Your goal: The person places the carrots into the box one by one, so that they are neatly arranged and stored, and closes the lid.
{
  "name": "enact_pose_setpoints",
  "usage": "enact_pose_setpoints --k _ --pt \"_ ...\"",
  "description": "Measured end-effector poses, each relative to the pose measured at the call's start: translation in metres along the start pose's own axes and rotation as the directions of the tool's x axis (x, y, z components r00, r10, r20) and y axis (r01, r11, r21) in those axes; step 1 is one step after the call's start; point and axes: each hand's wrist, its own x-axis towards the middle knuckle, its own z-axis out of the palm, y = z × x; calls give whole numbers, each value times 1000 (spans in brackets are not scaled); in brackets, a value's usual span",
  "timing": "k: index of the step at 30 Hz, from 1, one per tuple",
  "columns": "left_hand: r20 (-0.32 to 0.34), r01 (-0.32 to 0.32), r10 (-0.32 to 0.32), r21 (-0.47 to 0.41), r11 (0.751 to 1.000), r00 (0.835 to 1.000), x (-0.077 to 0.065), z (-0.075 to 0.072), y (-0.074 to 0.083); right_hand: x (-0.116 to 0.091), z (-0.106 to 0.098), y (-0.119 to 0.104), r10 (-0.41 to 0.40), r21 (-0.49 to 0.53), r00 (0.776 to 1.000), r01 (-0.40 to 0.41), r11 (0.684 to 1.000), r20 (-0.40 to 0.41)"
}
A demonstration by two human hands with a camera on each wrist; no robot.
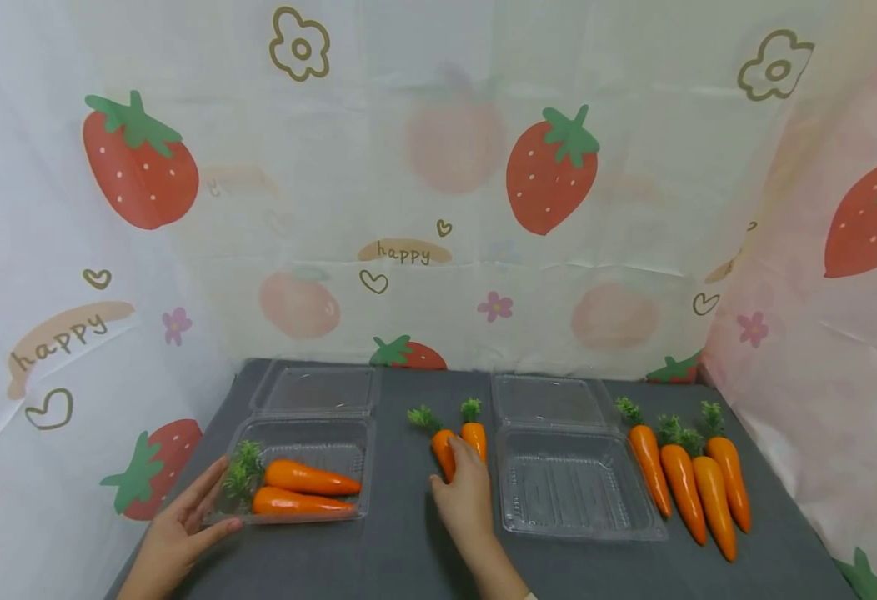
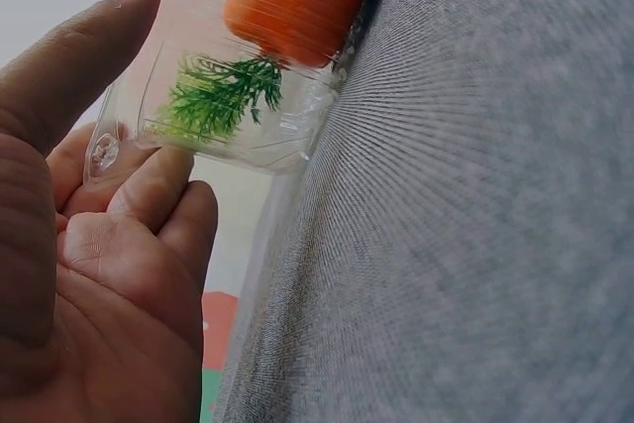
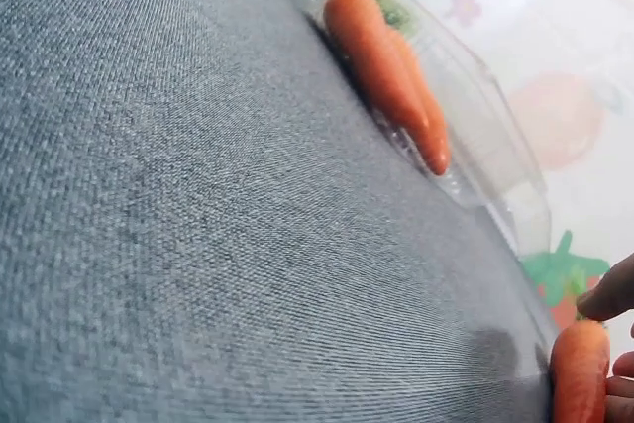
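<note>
My left hand (image 1: 187, 525) holds the near left corner of a clear plastic container (image 1: 369, 467), thumb at the front edge and fingers along the side. In this container lie two orange carrots (image 1: 311, 477), their green tops (image 2: 223, 96) toward that hand. Between the two containers, my right hand (image 1: 464, 492) grips a carrot (image 1: 443, 450), with thumb and fingers on either side of it. Its leafy top (image 1: 423, 418) leans left, and its tip is partly hidden by the hand. Just right of it lies another carrot (image 1: 474, 437), partly behind the fingers.
To the right stands a second clear container (image 1: 581, 529), its lid (image 1: 547, 400) folded back. Several carrots (image 1: 684, 492) lie beside it on the grey cloth (image 1: 401, 558). The left container's lid (image 1: 318, 390) is also folded back. Printed curtains (image 1: 333, 167) border the table.
</note>
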Motion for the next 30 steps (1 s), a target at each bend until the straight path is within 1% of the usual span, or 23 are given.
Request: enact_pose_setpoints --k 4,7,11,15,22,30 --pt "-1 0 0 -2 1000 1000 1 1 1 0 4 1 -1 -9 1000 1 1000 9" --pt "7 -22 22 -6 1000 1000 2 1 0 0 8 4 6 -3 1000 -6 1000 13" --pt "7 -46 46 -7 999 999 2 2 0 -2 13 7 -8 -8 1000 8 1000 11" --pt "6 -46 46 -4 999 999 1 1 -1 -2 18 10 -25 -22 1000 25 999 1" --pt "6 -55 56 -14 998 998 1 0 -3 -2 21 9 10 -30 1000 -9 1000 18" --pt "8 -37 37 -27 999 999 0 0 -3 -2 21 4 47 -47 999 -45 998 24"
